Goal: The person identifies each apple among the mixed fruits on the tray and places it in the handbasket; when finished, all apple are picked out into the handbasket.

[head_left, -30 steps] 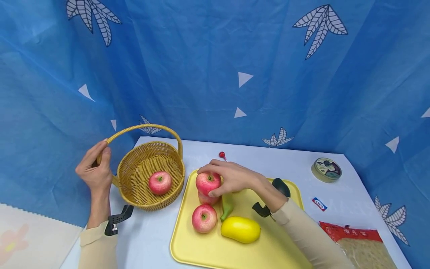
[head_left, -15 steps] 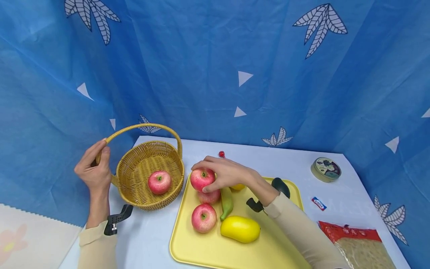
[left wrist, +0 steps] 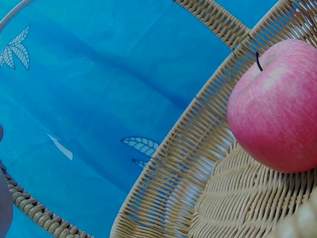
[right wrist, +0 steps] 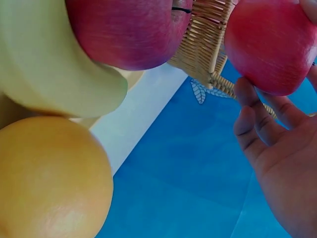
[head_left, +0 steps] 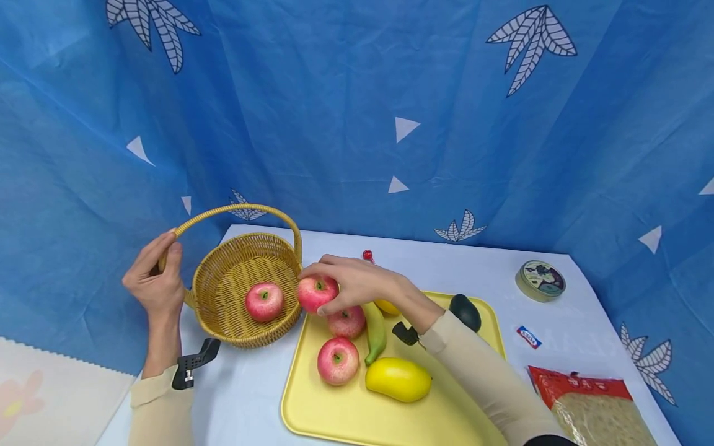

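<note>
My left hand [head_left: 158, 279] grips the arched handle of a wicker basket [head_left: 207, 316], fingers curled round its left side. One red apple [head_left: 264, 302] lies inside the basket, and it looms large in the left wrist view. Between thumb and fingers my right hand [head_left: 359, 282] holds another red apple [head_left: 317, 293], raised near the basket's right rim. Below it on a yellow tray [head_left: 334, 421] sit two more apples, one [head_left: 347, 321] behind the other [head_left: 338, 361]. Next to them lie a green banana [head_left: 376, 334], a yellow mango [head_left: 398, 379] and a round orange-yellow fruit [right wrist: 52, 181], partly hidden by my right arm.
A dark green avocado-like fruit [head_left: 465, 313] lies at the tray's back right. Farther right are a round tin [head_left: 541, 281], a small blue-and-red wrapped item [head_left: 528, 337] and a red-topped plastic packet [head_left: 597, 409]. A red lollipop [head_left: 367, 255] lies behind the tray; a blue curtain [head_left: 346, 124] hangs beyond.
My right hand has carried its apple left, from above the tray's apples to the basket's rim. More of the banana and the orange-yellow fruit shows. My left hand has stayed on the handle.
</note>
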`<state>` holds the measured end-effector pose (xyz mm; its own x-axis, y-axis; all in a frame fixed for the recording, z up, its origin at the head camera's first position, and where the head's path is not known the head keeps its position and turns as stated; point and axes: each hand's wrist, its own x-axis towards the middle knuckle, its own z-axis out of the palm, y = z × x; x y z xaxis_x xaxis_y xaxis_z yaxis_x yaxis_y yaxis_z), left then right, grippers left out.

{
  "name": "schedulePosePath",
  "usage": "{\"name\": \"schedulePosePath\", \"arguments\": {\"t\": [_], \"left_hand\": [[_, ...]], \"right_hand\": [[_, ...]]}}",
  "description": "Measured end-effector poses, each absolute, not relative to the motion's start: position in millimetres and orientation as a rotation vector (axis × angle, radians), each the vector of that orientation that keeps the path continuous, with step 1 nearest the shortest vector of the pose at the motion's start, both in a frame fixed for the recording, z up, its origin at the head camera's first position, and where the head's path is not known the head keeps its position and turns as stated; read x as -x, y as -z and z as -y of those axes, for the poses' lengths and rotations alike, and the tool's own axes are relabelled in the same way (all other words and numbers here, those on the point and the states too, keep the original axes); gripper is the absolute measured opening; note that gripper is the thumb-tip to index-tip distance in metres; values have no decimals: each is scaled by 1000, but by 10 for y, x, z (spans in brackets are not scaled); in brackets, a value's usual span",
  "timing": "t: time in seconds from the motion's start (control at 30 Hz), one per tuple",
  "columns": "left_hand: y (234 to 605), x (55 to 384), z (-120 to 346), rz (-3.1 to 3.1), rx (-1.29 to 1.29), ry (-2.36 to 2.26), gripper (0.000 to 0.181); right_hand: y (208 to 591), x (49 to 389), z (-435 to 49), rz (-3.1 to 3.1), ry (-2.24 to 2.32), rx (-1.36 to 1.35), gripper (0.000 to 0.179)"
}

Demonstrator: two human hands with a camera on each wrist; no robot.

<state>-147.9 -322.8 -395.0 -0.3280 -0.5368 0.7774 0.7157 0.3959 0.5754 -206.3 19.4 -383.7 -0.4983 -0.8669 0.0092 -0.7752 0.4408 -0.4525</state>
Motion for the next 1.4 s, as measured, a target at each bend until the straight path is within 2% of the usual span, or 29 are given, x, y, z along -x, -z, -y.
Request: {"name": "schedulePosePath", "arguments": {"t": [1.1,1.4], "left_hand": [[3937,1484,3224,1436,155,1263,15],[3934,1470,3237,1443,156,1269,15]], "right_hand": [[3827,2193,354,-2461,508,1516,69],[3884,2213,543,-2502,364,1584,69]]}}
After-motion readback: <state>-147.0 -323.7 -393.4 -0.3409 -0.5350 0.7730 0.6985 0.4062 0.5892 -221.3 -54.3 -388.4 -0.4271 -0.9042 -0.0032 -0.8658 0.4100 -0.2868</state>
